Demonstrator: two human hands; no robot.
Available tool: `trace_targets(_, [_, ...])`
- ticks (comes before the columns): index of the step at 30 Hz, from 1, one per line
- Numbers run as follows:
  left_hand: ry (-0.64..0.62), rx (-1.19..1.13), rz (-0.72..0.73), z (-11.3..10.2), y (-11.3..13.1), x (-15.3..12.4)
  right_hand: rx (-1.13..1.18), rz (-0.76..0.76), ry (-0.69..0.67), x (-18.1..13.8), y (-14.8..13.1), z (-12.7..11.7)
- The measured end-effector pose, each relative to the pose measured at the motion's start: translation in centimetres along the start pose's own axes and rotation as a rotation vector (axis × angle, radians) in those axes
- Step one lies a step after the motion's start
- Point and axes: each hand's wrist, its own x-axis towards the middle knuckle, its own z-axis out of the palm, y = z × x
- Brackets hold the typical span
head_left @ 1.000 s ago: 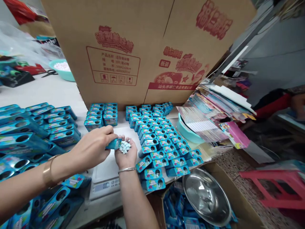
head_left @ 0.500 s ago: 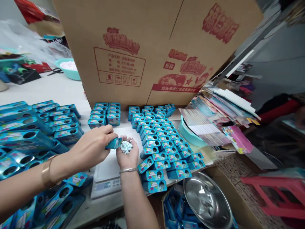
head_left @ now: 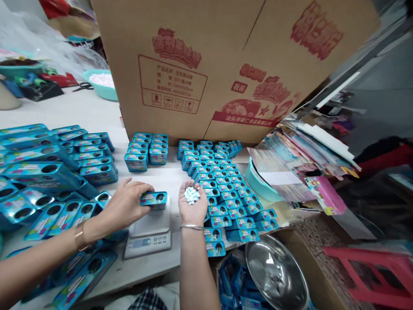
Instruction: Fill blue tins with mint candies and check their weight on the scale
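While the left hand (head_left: 129, 200) grips a blue box (head_left: 156, 199) above the scale (head_left: 148, 243), the right hand (head_left: 193, 210), palm up and unclenched, cups pale pellets (head_left: 191, 195); handling loose pellets seems the step in hand, calling next for a level palm.

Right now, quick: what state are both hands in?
Left hand: closed, holding a blue box.
Right hand: open, palm up, pale candies resting in it.

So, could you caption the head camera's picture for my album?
The left hand's grip holds a blue box by a digital scale; the right hand's grip cups pale pellets.
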Motion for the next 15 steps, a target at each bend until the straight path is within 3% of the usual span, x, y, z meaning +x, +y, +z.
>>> trace_targets(3, [-0.054, -0.036, -0.021, 1.7, -0.4, -1.1, -0.016, -0.026, -0.001, -0.3, -0.7, 0.1])
trace_targets(6, [-0.054, -0.042, -0.03, 1.9, -0.7, -2.1, 0.011, -0.017, 0.009, -0.7, -0.8, 0.0])
trace_targets(12, [0.161, -0.063, -0.009, -2.6, -1.3, -4.2, -0.082, 0.001, -0.177, -1.5, -0.5, -0.2])
trace_targets(15, [0.155, -0.127, -0.079, -4.6, -2.0, -5.5, -0.137, -0.006, -0.223, -1.7, -0.1, -0.1])
